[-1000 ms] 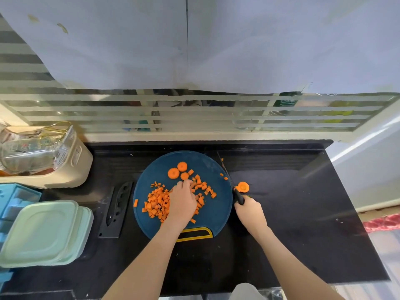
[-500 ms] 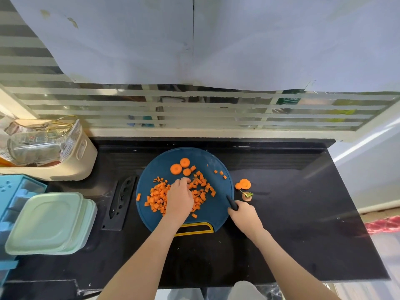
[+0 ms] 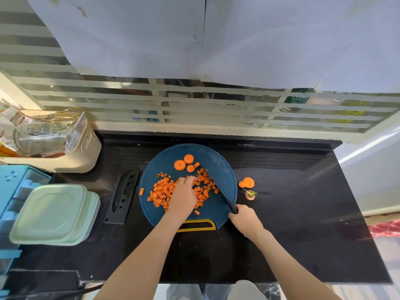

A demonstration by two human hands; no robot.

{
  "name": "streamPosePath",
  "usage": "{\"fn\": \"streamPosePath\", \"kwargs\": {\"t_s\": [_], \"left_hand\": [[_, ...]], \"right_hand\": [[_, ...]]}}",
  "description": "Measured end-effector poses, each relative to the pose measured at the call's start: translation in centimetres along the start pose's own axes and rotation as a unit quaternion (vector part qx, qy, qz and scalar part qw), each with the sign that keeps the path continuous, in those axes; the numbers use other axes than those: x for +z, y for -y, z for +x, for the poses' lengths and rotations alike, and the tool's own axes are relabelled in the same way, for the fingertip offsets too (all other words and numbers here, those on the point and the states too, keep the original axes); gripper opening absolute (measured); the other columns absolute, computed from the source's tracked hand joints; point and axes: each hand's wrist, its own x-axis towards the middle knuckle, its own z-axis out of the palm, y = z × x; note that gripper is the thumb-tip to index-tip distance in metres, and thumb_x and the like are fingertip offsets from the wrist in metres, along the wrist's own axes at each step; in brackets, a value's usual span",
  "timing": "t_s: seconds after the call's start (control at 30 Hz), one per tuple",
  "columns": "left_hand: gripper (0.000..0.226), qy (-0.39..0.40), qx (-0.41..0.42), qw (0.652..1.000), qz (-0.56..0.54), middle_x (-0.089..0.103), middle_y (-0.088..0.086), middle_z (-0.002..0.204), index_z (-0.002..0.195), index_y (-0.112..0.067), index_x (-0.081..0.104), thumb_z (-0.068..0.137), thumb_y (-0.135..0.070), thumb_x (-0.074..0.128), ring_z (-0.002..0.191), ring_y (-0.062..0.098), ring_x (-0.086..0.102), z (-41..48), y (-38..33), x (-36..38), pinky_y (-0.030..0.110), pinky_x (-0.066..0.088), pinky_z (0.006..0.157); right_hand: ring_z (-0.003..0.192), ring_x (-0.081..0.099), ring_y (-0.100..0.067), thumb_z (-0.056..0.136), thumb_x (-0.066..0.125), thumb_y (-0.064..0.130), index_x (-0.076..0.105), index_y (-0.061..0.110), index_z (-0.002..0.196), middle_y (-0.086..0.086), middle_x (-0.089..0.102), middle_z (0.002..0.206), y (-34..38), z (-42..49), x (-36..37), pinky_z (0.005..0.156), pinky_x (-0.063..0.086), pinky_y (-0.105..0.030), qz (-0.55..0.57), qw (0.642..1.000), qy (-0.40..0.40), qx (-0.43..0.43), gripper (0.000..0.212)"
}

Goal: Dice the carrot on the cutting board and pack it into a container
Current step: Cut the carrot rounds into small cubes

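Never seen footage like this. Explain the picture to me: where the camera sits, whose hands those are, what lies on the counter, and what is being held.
There is no machine here: a person works with bare hands. One wide-angle camera worn on the head looks forward and down, so the arms enter from below. On the black counter lies a round blue cutting board with a heap of diced carrot and three carrot rounds near its far edge. The right hand grips a black knife, its blade slanting across the board. The left hand rests on the dice; whether it pinches a piece is hidden. Right of the board lie carrot slices and the carrot top. To its left lie a black knife sheath and stacked green lidded containers.
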Motion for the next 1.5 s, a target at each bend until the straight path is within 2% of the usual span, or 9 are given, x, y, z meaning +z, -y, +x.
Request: {"fn": "streamPosePath", "kwargs": {"t_s": [0.13, 0.3, 0.43, 0.6, 0.8, 0.9, 1.07, 1.3, 1.5], "left_hand": [[0.032, -0.019, -0.022, 1.0, -0.004, 0.054, 0.008, 0.118, 0.128, -0.009, 0.05, 0.098, -0.008, 0.04, 0.11, 0.021, 0.052, 0.7, 0.4, -1.0, 0.028, 0.042, 0.086], [0.031, -0.04, -0.034, 0.998, 0.028, 0.052, 0.012, 0.113, 0.128, -0.011, 0.049, 0.098, -0.011, 0.042, 0.099, 0.025, 0.052, 2.3, 1.1, -2.1, 0.028, 0.04, 0.073], [0.046, -0.025, -0.067, 0.992, 0.099, 0.043, 0.014, 0.126, 0.14, -0.019, 0.04, 0.096, -0.024, 0.05, 0.116, 0.03, 0.042, 4.1, 1.7, -2.9, 0.04, 0.042, 0.09], [0.066, 0.064, -0.075, 0.974, 0.203, 0.029, 0.012, 0.146, 0.15, -0.029, 0.021, 0.094, -0.044, 0.051, 0.133, 0.031, 0.028, 6.8, 2.0, -3.3, 0.045, 0.03, 0.106], [0.049, 0.108, 0.067, 0.96, 0.248, 0.023, -0.004, 0.155, 0.145, -0.036, 0.033, 0.098, -0.032, 0.045, 0.137, 0.024, 0.022, 9.0, 2.0, -2.5, 0.044, 0.016, 0.107], [0.043, 0.095, 0.098, 0.954, 0.268, 0.026, -0.004, 0.154, 0.143, -0.036, 0.038, 0.1, -0.03, 0.042, 0.136, 0.023, 0.024, 9.9, 2.3, -2.4, 0.043, 0.014, 0.107], [0.037, 0.065, 0.06, 0.963, 0.255, 0.028, 0.002, 0.151, 0.135, -0.031, 0.048, 0.099, -0.03, 0.042, 0.136, 0.024, 0.024, 10.4, 2.1, -2.1, 0.044, 0.016, 0.106], [0.027, 0.061, 0.1, 0.964, 0.241, 0.032, -0.002, 0.15, 0.12, -0.025, 0.057, 0.098, -0.03, 0.043, 0.136, 0.019, 0.025, 10.7, 1.6, -1.2, 0.04, 0.013, 0.107], [0.027, 0.014, 0.015, 0.989, 0.144, 0.035, -0.006, 0.147, 0.11, -0.022, 0.065, 0.098, -0.035, 0.044, 0.135, 0.014, 0.025, 10.8, 0.8, -1.1, 0.035, 0.011, 0.103]], "right_hand": [[0.076, 0.059, -0.012, 0.097, 0.051, 0.019, 0.06, 0.015, 0.099, 0.002, 0.06, 0.085, 0.1, -0.1, 0.3, 0.068, 0.049, -0.023, -0.005, 1.0, 0.02, -0.011, 0.01], [0.064, 0.053, -0.012, 0.093, 0.054, 0.016, 0.056, 0.018, 0.079, 0.001, 0.057, 0.072, 0.0, 0.2, -1.1, 0.058, 0.041, -0.024, 0.003, 1.0, -0.017, -0.024, 0.014], [0.062, 0.052, -0.014, 0.093, 0.053, 0.016, 0.058, 0.012, 0.084, -0.002, 0.056, 0.072, 0.7, 1.2, -2.0, 0.054, 0.038, -0.023, 0.042, 0.998, -0.049, -0.013, 0.011], [0.063, 0.054, -0.015, 0.092, 0.053, 0.017, 0.061, 0.006, 0.089, -0.006, 0.06, 0.074, 1.6, 3.1, -2.2, 0.055, 0.04, -0.025, 0.025, 0.999, -0.027, -0.02, 0.013], [0.065, 0.054, -0.016, 0.092, 0.055, 0.02, 0.061, 0.009, 0.086, -0.006, 0.06, 0.075, 2.2, 4.6, -2.0, 0.056, 0.039, -0.025, 0.036, 0.999, -0.007, -0.021, 0.014], [0.065, 0.055, -0.016, 0.093, 0.056, 0.022, 0.063, 0.007, 0.09, -0.008, 0.062, 0.077, 2.5, 5.2, -2.2, 0.056, 0.04, -0.027, 0.041, 0.999, -0.005, -0.021, 0.017], [0.066, 0.055, -0.014, 0.095, 0.055, 0.024, 0.062, 0.007, 0.091, -0.005, 0.059, 0.077, 2.8, 5.9, -2.6, 0.057, 0.042, -0.024, 0.047, 0.999, -0.006, -0.016, 0.018], [0.072, 0.06, -0.015, 0.095, 0.055, 0.025, 0.062, 0.013, 0.091, -0.005, 0.064, 0.082, 3.2, 6.3, -2.7, 0.061, 0.047, -0.026, 0.068, 0.997, -0.017, -0.012, 0.015], [0.069, 0.058, -0.012, 0.096, 0.055, 0.024, 0.06, 0.016, 0.087, -0.001, 0.062, 0.078, 3.5, 6.0, -2.4, 0.055, 0.043, -0.02, 0.066, 0.997, -0.026, -0.022, 0.013]]}}
